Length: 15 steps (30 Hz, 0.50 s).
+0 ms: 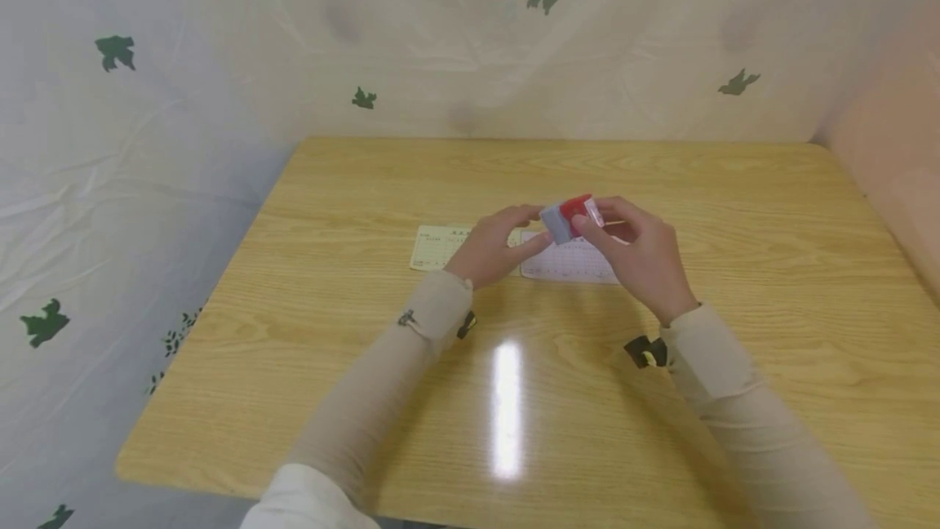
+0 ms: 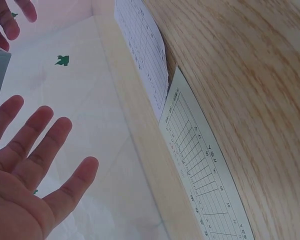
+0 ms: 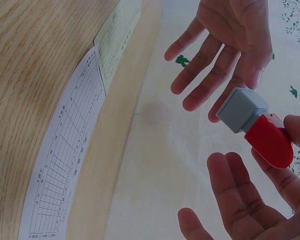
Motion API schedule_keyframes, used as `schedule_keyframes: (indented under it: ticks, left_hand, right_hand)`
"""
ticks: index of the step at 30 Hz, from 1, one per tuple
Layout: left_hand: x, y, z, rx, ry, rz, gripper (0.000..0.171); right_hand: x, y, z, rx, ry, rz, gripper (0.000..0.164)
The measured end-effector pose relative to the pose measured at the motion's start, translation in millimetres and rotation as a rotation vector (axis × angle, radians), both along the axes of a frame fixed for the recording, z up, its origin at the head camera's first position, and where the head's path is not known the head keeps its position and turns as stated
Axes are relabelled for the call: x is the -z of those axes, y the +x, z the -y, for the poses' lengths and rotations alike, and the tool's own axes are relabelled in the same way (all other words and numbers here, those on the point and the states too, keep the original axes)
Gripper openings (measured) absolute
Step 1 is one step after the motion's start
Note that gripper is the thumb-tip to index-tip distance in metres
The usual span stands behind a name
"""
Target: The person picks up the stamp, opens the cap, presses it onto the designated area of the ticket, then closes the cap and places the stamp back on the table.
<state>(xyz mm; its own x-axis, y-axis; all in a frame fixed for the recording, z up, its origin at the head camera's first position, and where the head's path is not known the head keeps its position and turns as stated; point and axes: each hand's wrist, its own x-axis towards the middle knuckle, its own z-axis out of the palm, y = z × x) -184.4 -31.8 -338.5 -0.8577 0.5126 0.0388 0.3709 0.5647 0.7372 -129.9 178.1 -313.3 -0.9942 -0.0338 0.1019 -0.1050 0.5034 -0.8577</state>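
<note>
A red and grey stamp (image 3: 268, 141) is held above the table, tilted, its grey block end toward the left hand. The right hand (image 1: 646, 255) pinches the red part between thumb and forefinger; its other fingers extend below in the right wrist view. At the grey end (image 3: 242, 110) is the left hand (image 1: 495, 246), thumb and forefinger on either side, fingers mostly straight. A gap shows between forefinger and grey block in the left wrist view; thumb contact is unclear. Beneath the hands lie a pale green printed form (image 2: 202, 165) and a white printed form (image 3: 65, 150).
The wood-grain table (image 1: 330, 186) extends around the forms, with a bright light reflection (image 1: 507, 406) near its front. A pale curtain (image 1: 220, 39) with green bird shapes hangs behind and to the left. Both forms lie end to end, partly hidden by the hands in the head view.
</note>
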Motion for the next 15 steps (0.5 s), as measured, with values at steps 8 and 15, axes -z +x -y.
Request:
schedule_keyframes:
  ticks: [8,15]
  left_hand:
    - [1.6,1.1,1.3,0.024,0.039,0.026,0.053]
    - [2.6,0.7,1.4,0.029,0.071,0.044,0.052]
  right_hand:
    - [1.9,-0.3,-0.3,-0.009,-0.017,0.004,0.052]
    - [2.1,0.2,-0.8,-0.031,-0.067,0.026,0.05]
